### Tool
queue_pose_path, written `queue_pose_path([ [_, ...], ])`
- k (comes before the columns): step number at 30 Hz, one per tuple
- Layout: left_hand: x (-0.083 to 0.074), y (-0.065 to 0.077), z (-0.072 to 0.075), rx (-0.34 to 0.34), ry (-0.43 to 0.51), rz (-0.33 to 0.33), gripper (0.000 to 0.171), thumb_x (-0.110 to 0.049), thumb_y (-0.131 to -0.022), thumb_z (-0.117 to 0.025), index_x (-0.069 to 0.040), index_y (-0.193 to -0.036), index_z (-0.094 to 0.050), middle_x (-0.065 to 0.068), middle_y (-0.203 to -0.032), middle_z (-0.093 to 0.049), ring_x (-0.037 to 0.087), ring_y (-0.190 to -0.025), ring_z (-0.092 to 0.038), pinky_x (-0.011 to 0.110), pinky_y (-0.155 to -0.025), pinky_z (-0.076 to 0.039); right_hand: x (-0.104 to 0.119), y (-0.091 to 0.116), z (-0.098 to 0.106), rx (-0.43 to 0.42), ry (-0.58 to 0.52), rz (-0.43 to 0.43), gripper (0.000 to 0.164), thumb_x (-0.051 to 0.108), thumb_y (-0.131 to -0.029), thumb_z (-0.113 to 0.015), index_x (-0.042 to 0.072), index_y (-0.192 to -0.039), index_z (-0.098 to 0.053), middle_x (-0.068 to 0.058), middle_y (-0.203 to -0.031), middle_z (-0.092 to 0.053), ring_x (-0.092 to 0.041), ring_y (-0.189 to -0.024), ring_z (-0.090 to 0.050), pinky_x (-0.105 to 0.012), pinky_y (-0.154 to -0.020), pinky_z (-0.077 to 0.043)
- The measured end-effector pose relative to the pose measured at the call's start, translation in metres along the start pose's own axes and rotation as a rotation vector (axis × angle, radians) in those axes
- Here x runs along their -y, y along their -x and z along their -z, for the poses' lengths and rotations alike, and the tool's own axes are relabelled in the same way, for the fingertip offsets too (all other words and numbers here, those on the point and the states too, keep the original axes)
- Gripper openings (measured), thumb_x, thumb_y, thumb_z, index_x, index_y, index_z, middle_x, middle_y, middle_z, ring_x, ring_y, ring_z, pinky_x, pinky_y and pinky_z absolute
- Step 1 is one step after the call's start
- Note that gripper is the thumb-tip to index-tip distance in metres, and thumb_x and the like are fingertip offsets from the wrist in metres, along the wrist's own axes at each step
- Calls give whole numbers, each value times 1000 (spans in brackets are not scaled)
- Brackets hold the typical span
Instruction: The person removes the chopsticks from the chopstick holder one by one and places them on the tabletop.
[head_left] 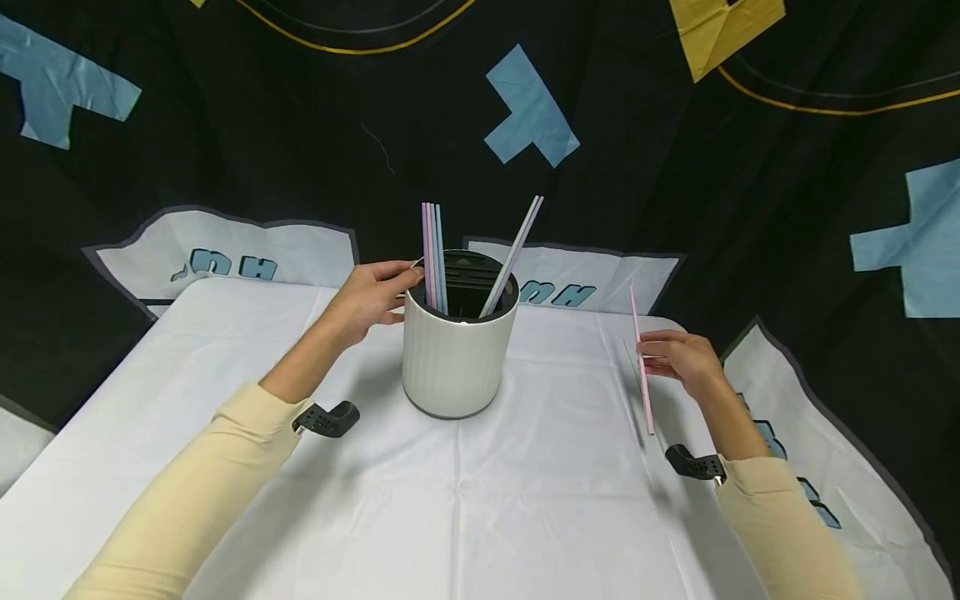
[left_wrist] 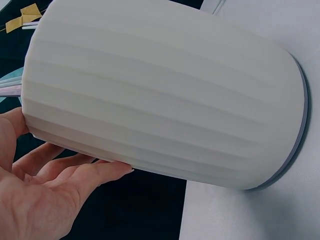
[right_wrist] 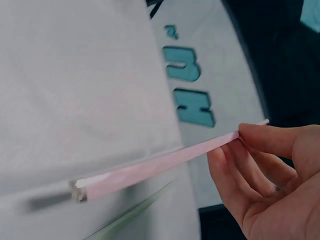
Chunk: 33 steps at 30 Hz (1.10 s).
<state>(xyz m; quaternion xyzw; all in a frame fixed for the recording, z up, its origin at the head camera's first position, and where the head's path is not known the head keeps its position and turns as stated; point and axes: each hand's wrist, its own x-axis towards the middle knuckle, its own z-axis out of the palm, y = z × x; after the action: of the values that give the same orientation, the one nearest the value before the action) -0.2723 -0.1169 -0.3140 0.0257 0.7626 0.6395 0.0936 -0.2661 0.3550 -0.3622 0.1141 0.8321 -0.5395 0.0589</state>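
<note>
Nearest you, the white cloth (head_left: 540, 517) is covering the table, and over it, well to the right of the holder, your right hand (head_left: 678, 357) is working narrow: thumb and fingertips are pinching a slim pink stick (head_left: 645, 396) at about mid-length. It's looking light and fairly stiff, running straight from end to end, so that middle hold is probably balancing it nicely. Squeezing hard could be risking a bend, and its smooth-looking skin may be slipping or rolling between your fingertips. A pale green strip (right_wrist: 127, 215) is showing beside it; whether it's touching the cloth, I'm not managing to tell.

Looking farther in, the ribbed white holder (head_left: 457, 367) is standing upright, and your left hand (head_left: 369, 298) is resting against its side, fingers fairly wide, thumb up by the rim, seemingly steadying it. That wall is looking rigid and probably heavier than any stick, so lower down may be offering surer bracing. Pink and blue sticks (head_left: 429, 250) are standing inside at the left, while pale sticks (head_left: 517, 246) are leaning right. Behind it all, a black backdrop (head_left: 645, 150) is hanging.
</note>
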Motion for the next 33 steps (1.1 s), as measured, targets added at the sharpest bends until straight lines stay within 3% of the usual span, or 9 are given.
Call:
queue_pose_path([
  [5, -1, 1, 0, 6, -9, -4, 56, -33, -105, -57, -10, -154, -42, 11, -158, -44, 37, -140, -49, 51, -107, -50, -22, -6, -2, 38, 17, -20, 49, 14, -99, -65, -11, -140, -52, 14, -83, -71, -4, -74, -72, -22, -74, -62],
  [14, 0, -1, 0, 6, -4, -12, 56, -33, -105, -58, -10, -154, -43, 12, -158, -45, 37, -141, -49, 51, -107, -50, -47, -12, -7, 24, 51, -36, 46, 12, -97, -67, -14, -133, -56, 12, -83, -71, -4, -74, -70, -21, -71, -62],
  [23, -1, 0, 0, 4, 1, -6, 56, -33, -105, -58, -11, -154, -44, 11, -158, -45, 36, -140, -50, 51, -106, -50, -60, -15, -11, -5, 131, -82, 45, 15, -97, -66, -11, -133, -58, 11, -81, -69, -5, -73, -67, -20, -69, -61],
  [33, -1, 1, -1, -4, -7, 2, 56, -33, -105, -57, -11, -154, -43, 11, -158, -45, 37, -141, -49, 51, -107, -50, -65, -15, -12, -18, 102, -68, 44, 11, -96, -67, -14, -131, -58, 13, -78, -68, -3, -71, -65, -20, -68, -60],
])
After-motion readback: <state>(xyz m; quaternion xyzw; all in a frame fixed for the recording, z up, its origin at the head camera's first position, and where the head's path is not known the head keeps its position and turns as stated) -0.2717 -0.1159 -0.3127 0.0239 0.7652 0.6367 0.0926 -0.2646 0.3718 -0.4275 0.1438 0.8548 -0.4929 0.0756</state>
